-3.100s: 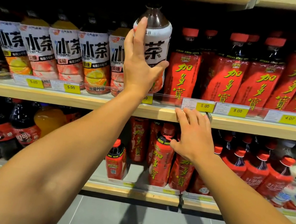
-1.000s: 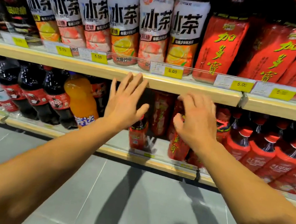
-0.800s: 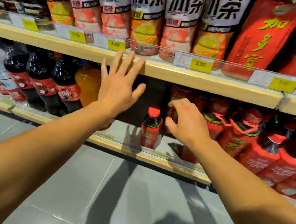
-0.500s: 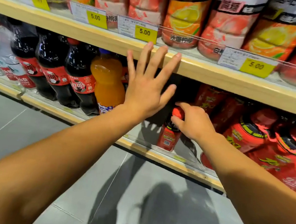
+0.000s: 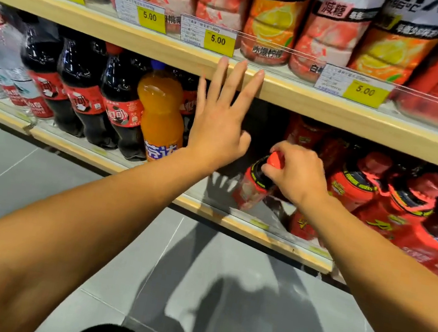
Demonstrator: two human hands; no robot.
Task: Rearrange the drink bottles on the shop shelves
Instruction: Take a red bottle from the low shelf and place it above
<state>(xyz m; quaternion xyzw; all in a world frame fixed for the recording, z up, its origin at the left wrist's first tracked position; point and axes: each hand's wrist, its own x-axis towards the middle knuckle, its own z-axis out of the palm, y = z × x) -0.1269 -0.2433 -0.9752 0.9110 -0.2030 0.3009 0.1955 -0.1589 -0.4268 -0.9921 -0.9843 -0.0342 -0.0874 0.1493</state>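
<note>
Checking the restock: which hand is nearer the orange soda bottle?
Left. The left hand is spread open just beside the orange soda bottle; the right hand grips a small red-capped bottle farther right.

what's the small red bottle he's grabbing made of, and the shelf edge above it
Small red bottle: seemingly clear plastic, since dark drink shows at the shoulder, wrapped in a glossy red printed sleeve, with a matte red plastic-looking cap under the right hand. Shelf edge: pale wood or wood-look laminate, matte and even in colour; which one is unclear.
</note>
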